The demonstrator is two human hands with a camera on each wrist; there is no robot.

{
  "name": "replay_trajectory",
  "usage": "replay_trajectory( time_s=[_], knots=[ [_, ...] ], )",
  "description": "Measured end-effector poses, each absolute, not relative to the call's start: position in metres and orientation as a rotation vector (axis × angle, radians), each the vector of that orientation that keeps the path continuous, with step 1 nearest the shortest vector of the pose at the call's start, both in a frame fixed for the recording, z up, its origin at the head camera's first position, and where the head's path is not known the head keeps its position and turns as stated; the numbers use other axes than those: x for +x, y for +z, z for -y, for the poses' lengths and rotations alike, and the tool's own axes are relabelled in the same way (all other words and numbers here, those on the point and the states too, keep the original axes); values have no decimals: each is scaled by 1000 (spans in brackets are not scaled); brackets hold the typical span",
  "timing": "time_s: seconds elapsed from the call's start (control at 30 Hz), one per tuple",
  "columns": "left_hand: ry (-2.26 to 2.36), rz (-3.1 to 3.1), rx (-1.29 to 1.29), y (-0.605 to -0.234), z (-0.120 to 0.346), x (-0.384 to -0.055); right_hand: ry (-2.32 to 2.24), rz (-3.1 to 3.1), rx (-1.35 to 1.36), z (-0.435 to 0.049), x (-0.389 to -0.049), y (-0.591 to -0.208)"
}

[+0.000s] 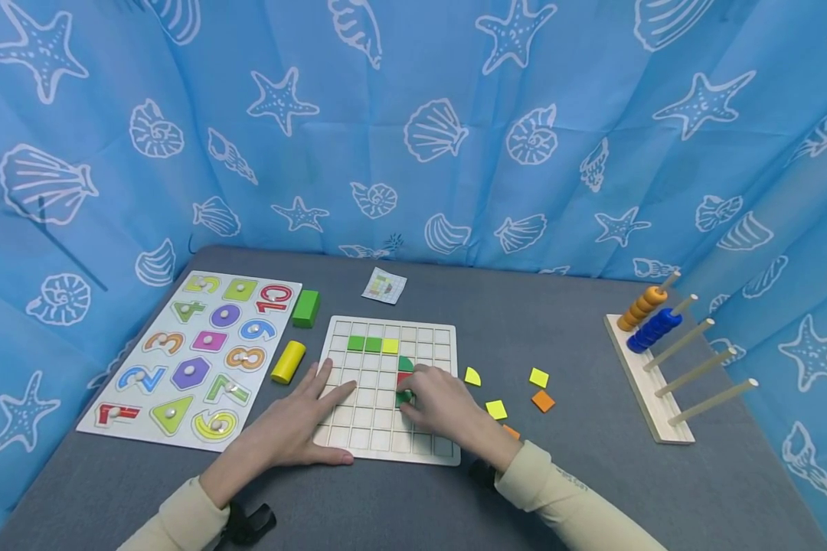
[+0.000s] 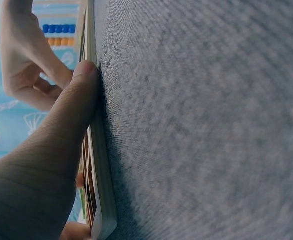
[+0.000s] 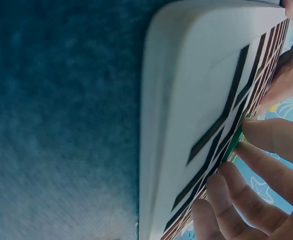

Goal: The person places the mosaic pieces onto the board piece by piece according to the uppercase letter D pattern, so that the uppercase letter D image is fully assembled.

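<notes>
A pale wooden grid board point(image 1: 358, 440) lies on the table. My left hand point(image 1: 296, 421) rests on its left side with fingers spread, the thumb along the near edge. The right hand point(image 1: 444, 402) bends over the board's middle; its thumb and forefinger pinch a green tile point(image 3: 234, 140) at the grid surface, the tile's shape mostly hidden. Just beyond the fingers are a red tile point(image 1: 403, 376), partly covered, and a green quarter-round tile point(image 1: 405, 363). Farther up sit two green square tiles point(image 1: 373, 345) and a yellow square tile point(image 1: 390, 347) in a row.
Right of the board lie loose yellow tiles point(image 1: 495, 410) and orange tiles point(image 1: 543, 401). A bead-and-peg stand point(image 1: 675, 428) is far right. On the left are a number puzzle point(image 1: 131, 390), a yellow cylinder point(image 1: 289, 363) and a green block point(image 1: 306, 308). A pattern card point(image 1: 384, 285) lies behind.
</notes>
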State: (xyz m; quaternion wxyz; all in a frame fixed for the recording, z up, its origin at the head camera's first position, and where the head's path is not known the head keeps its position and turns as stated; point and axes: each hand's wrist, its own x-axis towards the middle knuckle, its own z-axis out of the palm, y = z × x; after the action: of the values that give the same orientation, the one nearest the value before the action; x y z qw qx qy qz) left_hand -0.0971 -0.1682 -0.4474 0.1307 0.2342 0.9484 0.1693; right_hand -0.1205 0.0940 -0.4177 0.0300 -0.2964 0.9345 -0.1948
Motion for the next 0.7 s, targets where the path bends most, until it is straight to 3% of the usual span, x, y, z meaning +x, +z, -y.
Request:
replay_trajectory(
  time_s=[0.7],
  knots=[
    [511, -2748, 676, -449, 168, -95, -632, -2955, -820, -114, -126, -411]
  ],
)
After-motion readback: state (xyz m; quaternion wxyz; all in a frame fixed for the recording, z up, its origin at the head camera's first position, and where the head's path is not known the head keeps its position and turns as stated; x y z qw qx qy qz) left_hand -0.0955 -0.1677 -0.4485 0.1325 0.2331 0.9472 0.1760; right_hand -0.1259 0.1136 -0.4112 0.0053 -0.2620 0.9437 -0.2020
